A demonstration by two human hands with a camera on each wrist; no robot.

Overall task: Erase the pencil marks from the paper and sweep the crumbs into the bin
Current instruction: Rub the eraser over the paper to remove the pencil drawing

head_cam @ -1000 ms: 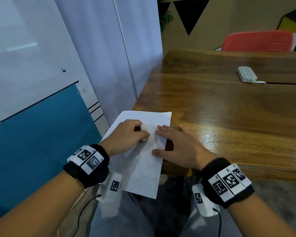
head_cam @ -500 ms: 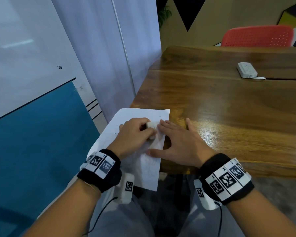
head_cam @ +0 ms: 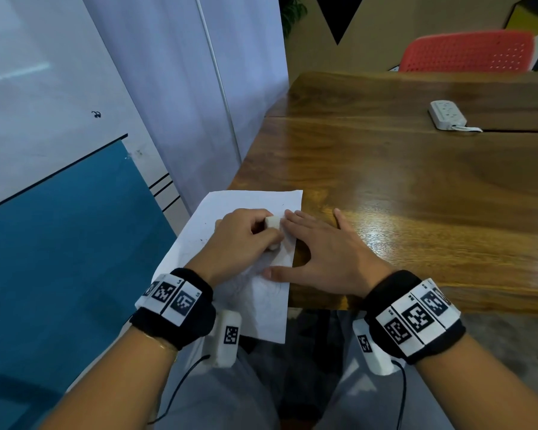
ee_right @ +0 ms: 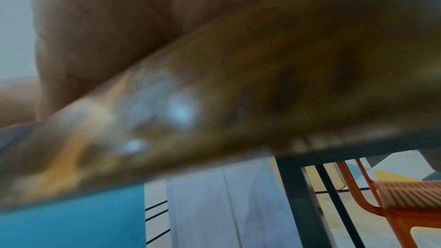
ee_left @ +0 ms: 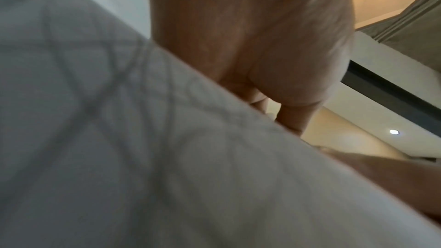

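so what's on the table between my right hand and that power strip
Nothing: in the head view, only bare wooden table lies between the right hand and the power strip.

A white power strip [head_cam: 447, 114] lies on the wooden table [head_cam: 416, 187], a red chair [head_cam: 466, 51] behind it.

White eraser [head_cam: 272, 222] on creased white paper [head_cam: 255, 293] overhanging table corner

Wood table [head_cam: 416, 187] w/ paper [head_cam: 261, 305], power strip [head_cam: 447, 114].
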